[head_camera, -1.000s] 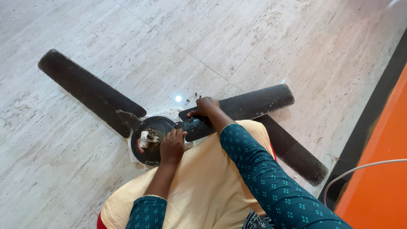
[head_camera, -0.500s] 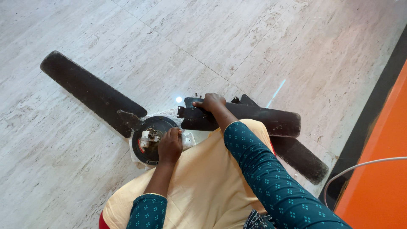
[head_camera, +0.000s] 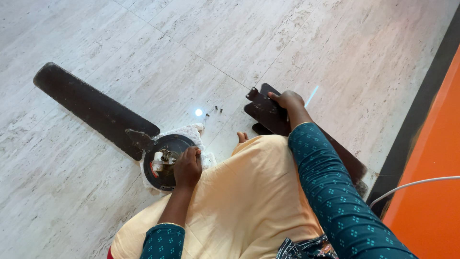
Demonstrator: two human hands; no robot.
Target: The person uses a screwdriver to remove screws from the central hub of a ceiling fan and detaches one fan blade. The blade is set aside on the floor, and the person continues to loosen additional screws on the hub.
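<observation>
A black ceiling fan motor hub [head_camera: 163, 160] lies on a white cloth [head_camera: 191, 133] on the floor, with one dark blade [head_camera: 91, 108] still fixed to it and reaching up left. My left hand [head_camera: 187, 168] rests on the hub's right edge. My right hand [head_camera: 287, 100] grips the bracket end of a loose dark blade [head_camera: 263, 108], laying it over another loose blade [head_camera: 345, 160] at my right. My teal sleeve hides much of both.
A few small dark screws [head_camera: 214, 110] lie on the pale marble tiles near a bright light spot [head_camera: 198, 112]. An orange surface [head_camera: 431, 182] with a black border and a white cable [head_camera: 412, 187] runs along the right. My toes [head_camera: 242, 137] peek past the yellow garment.
My right hand pulled the second blade off the hub and swung it right, onto the other loose blade. My left hand stayed on the hub.
</observation>
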